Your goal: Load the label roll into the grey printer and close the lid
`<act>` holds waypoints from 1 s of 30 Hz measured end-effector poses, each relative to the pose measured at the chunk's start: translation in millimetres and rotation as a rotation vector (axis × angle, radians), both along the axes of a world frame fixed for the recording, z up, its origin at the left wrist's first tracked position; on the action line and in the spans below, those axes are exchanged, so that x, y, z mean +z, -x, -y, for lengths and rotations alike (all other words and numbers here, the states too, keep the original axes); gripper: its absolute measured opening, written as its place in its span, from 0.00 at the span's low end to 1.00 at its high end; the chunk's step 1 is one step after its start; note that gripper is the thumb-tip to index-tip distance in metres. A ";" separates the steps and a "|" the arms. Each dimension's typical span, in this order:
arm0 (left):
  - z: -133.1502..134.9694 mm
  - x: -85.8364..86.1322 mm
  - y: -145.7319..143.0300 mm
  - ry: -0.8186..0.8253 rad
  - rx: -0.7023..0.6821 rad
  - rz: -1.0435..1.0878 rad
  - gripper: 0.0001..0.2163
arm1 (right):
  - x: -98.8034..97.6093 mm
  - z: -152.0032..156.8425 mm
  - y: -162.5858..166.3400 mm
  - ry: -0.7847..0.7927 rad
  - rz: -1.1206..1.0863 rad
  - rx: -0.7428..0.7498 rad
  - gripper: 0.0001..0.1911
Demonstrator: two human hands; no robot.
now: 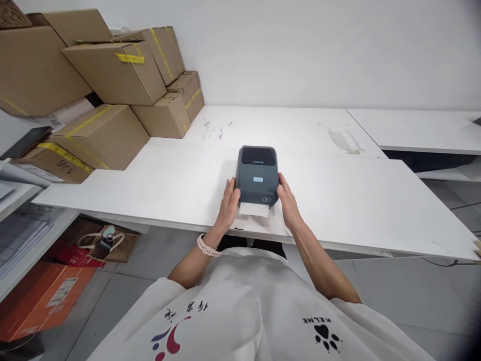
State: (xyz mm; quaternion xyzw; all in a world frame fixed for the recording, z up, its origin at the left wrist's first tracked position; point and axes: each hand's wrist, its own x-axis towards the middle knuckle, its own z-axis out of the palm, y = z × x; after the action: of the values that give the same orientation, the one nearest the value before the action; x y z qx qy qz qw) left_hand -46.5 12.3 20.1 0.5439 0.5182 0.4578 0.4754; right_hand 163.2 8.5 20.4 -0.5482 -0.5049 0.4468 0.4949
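A dark grey label printer (257, 173) rests on the white table in front of me, near its front edge. Its top has a black window and a pale blue oval, and a round mark sits by the front right corner. A white paper strip (254, 209) sticks out of its front. My left hand (228, 204) presses against the printer's left side, a pink band on its wrist. From the opposite side, my right hand (288, 203) grips the printer's right side. Some fingertips are hidden behind the casing.
Cardboard boxes (108, 70) with yellow tape are stacked at the table's left end. The white table (338, 200) reaches back to a wall. A side shelf (48, 235) stands low on the left, with an orange box (45, 301) and a paper bag (124, 245) below.
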 end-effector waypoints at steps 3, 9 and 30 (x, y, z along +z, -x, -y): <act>0.5 1.7 -0.1 -0.031 -0.004 -0.062 0.33 | 0.0 -0.9 1.7 -0.012 0.039 0.005 0.43; -0.2 9.2 0.3 -0.072 -0.010 -0.031 0.33 | 4.5 -5.1 -1.5 -0.076 0.097 0.014 0.43; -113.3 41.9 11.7 0.052 -0.143 -0.678 0.37 | 99.5 -210.9 -34.3 -0.603 0.432 0.226 0.48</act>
State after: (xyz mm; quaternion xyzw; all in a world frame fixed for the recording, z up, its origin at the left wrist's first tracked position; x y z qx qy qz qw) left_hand -58.2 125.6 62.0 0.6878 0.6187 0.2031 0.3208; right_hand 197.6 219.4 120.0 -0.4008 -0.7634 0.2042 0.4636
